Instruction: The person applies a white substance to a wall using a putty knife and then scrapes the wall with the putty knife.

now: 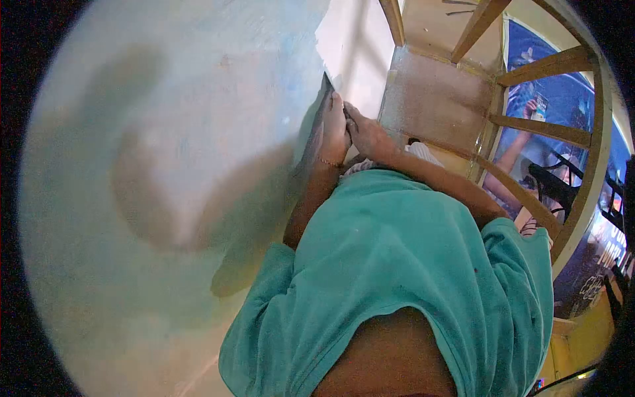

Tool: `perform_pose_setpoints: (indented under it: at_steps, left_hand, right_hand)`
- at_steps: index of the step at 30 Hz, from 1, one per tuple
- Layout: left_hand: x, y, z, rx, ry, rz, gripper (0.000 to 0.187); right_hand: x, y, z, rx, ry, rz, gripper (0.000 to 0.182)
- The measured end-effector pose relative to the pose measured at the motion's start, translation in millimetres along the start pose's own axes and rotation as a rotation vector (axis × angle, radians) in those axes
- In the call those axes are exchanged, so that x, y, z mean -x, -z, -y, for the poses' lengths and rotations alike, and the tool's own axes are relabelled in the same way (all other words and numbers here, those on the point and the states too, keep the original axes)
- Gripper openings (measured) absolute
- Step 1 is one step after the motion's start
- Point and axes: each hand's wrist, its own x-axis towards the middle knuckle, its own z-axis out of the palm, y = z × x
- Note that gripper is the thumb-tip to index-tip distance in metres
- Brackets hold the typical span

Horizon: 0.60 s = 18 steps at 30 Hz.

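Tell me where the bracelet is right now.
In the head view, just above centre, the bracelet is on the wrist of the left hand, with the pale painted surface to the left and the green shirt below and to the right.

An indoor, workshop-like space is shown, though its exact kind cannot be told. One side is filled by a broad mottled surface (185, 99) in faded blue, green and beige, met by a white section (360, 59) along a ragged edge. Opposite, a bare wooden frame (598, 132) with crossbars is seen beside a dull brown panel (436, 99). Beyond the crossbars, blue printed sheets (562, 92) can be made out, partly lettered in white.
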Motion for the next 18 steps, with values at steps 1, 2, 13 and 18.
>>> perform_pose_setpoints:
  at_steps: [1,2,13,18]
  left_hand:
    - [-9,7,6,0.003,0.005,0.011,0.035]
    - [-17,13,11,0.006,0.010,0.024,0.035]
    - [-34,8,14,-0.164,0.018,-0.118,0.037]
    - [-52,28,37,-0.164,-0.009,-0.103,0.037]
  right_hand:
    - [-4,-6,-1,0.019,-0.018,-0.003,0.038]
    - [-10,-12,-7,0.006,0.011,-0.018,0.038]
    - [-32,-17,-26,-0.002,0.098,-0.026,0.042]
    - [-38,-20,-22,-0.002,-0.003,0.015,0.038]
